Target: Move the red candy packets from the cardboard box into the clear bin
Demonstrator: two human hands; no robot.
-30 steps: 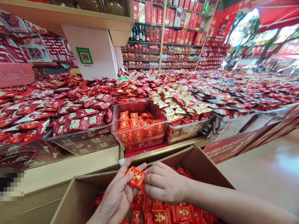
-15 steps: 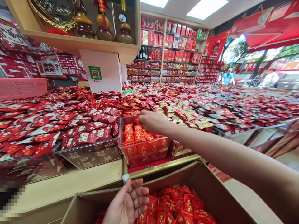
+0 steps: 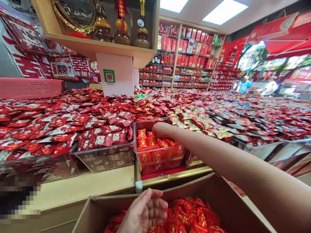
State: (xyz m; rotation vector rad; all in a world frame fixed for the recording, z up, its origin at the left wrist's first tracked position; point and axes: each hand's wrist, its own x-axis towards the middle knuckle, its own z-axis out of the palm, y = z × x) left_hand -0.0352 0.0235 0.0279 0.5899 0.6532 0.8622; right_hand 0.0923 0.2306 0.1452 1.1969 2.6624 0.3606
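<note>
My right hand reaches into a clear plastic bin holding small red packets with gold lettering. Its fingers are closed, and the red edge of a packet shows at the fingertips, which are partly hidden. Below, my left hand hovers over an open cardboard box, palm turned sideways, fingers loosely bent and apart, with nothing in it. Inside the box lies a loose heap of the same red packets.
To the left stands a bin of dark red packets; gold-and-white packets lie behind the forearm. A wooden display cabinet overhangs the back left, above a white panel with a QR code. A pink basket sits far left.
The view has shifted, so the scene sits farther right. My right hand has sunk lower among the packets in the bin. My left hand keeps nearly the same pose over the box.
</note>
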